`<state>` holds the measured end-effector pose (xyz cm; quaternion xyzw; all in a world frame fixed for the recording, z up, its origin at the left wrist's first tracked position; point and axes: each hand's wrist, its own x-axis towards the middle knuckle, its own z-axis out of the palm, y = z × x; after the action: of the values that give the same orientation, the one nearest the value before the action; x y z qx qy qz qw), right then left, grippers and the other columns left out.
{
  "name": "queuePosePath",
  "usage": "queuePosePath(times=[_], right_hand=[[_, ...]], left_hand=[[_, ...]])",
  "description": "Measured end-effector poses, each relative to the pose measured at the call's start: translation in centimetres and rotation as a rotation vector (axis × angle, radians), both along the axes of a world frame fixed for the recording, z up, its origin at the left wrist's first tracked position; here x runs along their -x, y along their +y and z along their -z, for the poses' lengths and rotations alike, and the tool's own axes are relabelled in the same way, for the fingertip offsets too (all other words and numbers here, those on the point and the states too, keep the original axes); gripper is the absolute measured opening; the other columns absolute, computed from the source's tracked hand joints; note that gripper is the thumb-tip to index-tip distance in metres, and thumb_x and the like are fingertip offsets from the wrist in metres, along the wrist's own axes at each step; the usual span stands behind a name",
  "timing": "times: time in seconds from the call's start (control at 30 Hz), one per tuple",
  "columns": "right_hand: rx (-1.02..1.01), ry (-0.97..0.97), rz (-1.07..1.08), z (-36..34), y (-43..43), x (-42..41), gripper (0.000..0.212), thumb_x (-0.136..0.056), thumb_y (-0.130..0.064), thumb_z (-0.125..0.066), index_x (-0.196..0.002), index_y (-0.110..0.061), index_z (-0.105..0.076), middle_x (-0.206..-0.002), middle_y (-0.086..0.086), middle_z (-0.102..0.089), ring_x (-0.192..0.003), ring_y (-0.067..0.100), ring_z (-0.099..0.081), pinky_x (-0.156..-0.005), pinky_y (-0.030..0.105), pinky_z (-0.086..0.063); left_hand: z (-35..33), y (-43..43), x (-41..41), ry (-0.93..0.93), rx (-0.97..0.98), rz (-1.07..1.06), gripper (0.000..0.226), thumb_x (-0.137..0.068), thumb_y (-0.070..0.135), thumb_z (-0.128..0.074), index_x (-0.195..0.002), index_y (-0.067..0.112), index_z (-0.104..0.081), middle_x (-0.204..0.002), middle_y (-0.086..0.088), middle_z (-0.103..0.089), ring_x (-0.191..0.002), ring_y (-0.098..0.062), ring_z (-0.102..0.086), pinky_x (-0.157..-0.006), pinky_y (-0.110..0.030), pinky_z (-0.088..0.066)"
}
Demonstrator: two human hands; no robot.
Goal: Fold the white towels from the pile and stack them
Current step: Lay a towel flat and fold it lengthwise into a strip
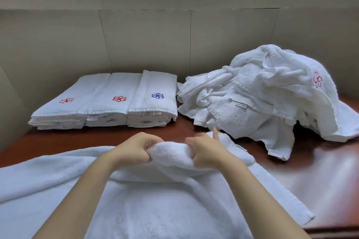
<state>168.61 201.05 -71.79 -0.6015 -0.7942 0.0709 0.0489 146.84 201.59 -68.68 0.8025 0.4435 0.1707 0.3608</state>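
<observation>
We see the left hand [136,148] and the right hand [204,151] both gripping a raised fold of the white towel [155,200], which lies spread on the near side of the table [310,170]. The pile [262,99] sits behind on the right, the folded stacks [108,101] on the left.

towel [155,209] cropped below, right hand [206,152] blurred

Folded stacks [108,101] left, pile [262,99] right, towel [136,200] before both.
</observation>
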Motion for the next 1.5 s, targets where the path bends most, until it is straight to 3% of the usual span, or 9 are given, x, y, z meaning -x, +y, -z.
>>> queuePosePath(times=[0.13,0.23,0.43,0.7,0.93,1.07,1.23,1.37,1.5], right_hand=[[-0.003,-0.125,0.249,-0.6,-0.3,-1.2,0.001,-0.081,-0.022,-0.048,-0.081,-0.022,-0.047,-0.105,0.005,-0.063,-0.11,0.028,-0.05,-0.1,0.042,-0.027],[0.05,0.101,0.582,-2.1,-0.6,-3.8,0.003,-0.076,-0.019,-0.047,-0.075,-0.017,-0.048,-0.093,0.003,-0.061,-0.089,0.027,-0.055,-0.074,0.03,-0.037],[0.14,0.162,0.792,-2.2,-1.1,-7.4,0.003,-0.071,-0.014,-0.051,-0.071,-0.016,-0.054,-0.088,0.004,-0.061,-0.091,0.028,-0.057,-0.075,0.027,-0.037],[-0.342,-0.131,0.759,3.4,0.6,-8.7,0.026,-0.089,-0.02,-0.053,-0.114,-0.017,-0.054,-0.114,0.005,-0.058,-0.108,0.029,-0.05,-0.092,0.037,-0.032],[-0.662,0.082,0.641,2.4,1.4,-7.4,0.022,-0.054,0.011,-0.073,-0.07,0.002,-0.061,-0.073,0.021,-0.056,-0.072,0.04,-0.055,-0.068,0.047,-0.046],[-0.537,0.172,0.334,1.9,1.8,-3.9,0.006,-0.082,-0.005,-0.061,-0.087,-0.002,-0.063,-0.088,0.014,-0.061,-0.09,0.038,-0.056,-0.073,0.042,-0.044],[-0.137,0.029,0.095,4.8,0.0,1.0,0.043,-0.098,-0.046,-0.032,-0.136,-0.029,-0.039,-0.147,0.004,-0.034,-0.137,0.022,-0.026,-0.112,0.037,-0.02],[-0.127,0.029,0.069,4.6,-0.6,0.7,0.047,-0.095,-0.054,-0.033,-0.137,-0.034,-0.038,-0.153,0.0,-0.025,-0.141,0.017,-0.017,-0.115,0.039,-0.01],[-0.252,-0.017,0.033,4.1,-1.3,1.2,0.026,-0.092,-0.04,-0.055,-0.112,-0.024,-0.061,-0.137,0.004,-0.048,-0.13,0.027,-0.041,-0.109,0.045,-0.025]], left_hand=[[1.8,0.6,3.2,0.553,-0.171,-0.255,0.036,-0.082,0.017,-0.057,-0.113,0.036,-0.058,-0.114,0.008,-0.056,-0.112,-0.014,-0.051,-0.091,-0.028,-0.042],[3.2,1.1,6.4,0.824,-0.184,-0.422,0.007,-0.092,0.038,-0.048,-0.098,0.036,-0.047,-0.114,0.002,-0.047,-0.112,-0.023,-0.041,-0.089,-0.034,-0.037],[5.0,4.3,7.0,0.558,-0.325,-0.596,0.015,-0.096,0.015,-0.046,-0.084,0.022,-0.052,-0.097,-0.001,-0.039,-0.092,-0.024,-0.04,-0.08,-0.033,-0.042],[6.4,8.8,3.1,0.17,-0.435,-0.683,0.021,-0.095,0.005,-0.044,-0.11,0.007,-0.059,-0.105,-0.011,-0.047,-0.106,-0.034,-0.048,-0.08,-0.037,-0.037],[7.4,8.1,5.9,0.332,-0.5,-0.499,0.035,-0.088,0.021,-0.057,-0.122,0.011,-0.06,-0.12,-0.008,-0.053,-0.114,-0.028,-0.05,-0.095,-0.039,-0.039],[7.4,6.4,9.2,0.537,-0.438,-0.662,0.051,-0.082,0.028,-0.046,-0.133,0.023,-0.046,-0.134,-0.002,-0.046,-0.126,-0.024,-0.041,-0.107,-0.042,-0.024],[7.8,3.5,14.2,0.591,-0.196,-1.077,0.053,-0.091,0.022,-0.036,-0.141,0.036,-0.03,-0.15,-0.007,-0.024,-0.139,-0.024,-0.014,-0.11,-0.059,-0.014],[7.4,1.6,17.1,0.532,-0.106,-1.216,0.045,-0.095,0.023,-0.033,-0.138,0.037,-0.04,-0.149,-0.01,-0.026,-0.135,-0.03,-0.024,-0.108,-0.054,-0.018],[7.6,0.9,17.8,0.095,-0.324,-1.382,0.033,-0.093,0.007,-0.04,-0.119,0.012,-0.06,-0.138,-0.013,-0.037,-0.103,-0.039,-0.05,-0.086,-0.037,-0.039]])
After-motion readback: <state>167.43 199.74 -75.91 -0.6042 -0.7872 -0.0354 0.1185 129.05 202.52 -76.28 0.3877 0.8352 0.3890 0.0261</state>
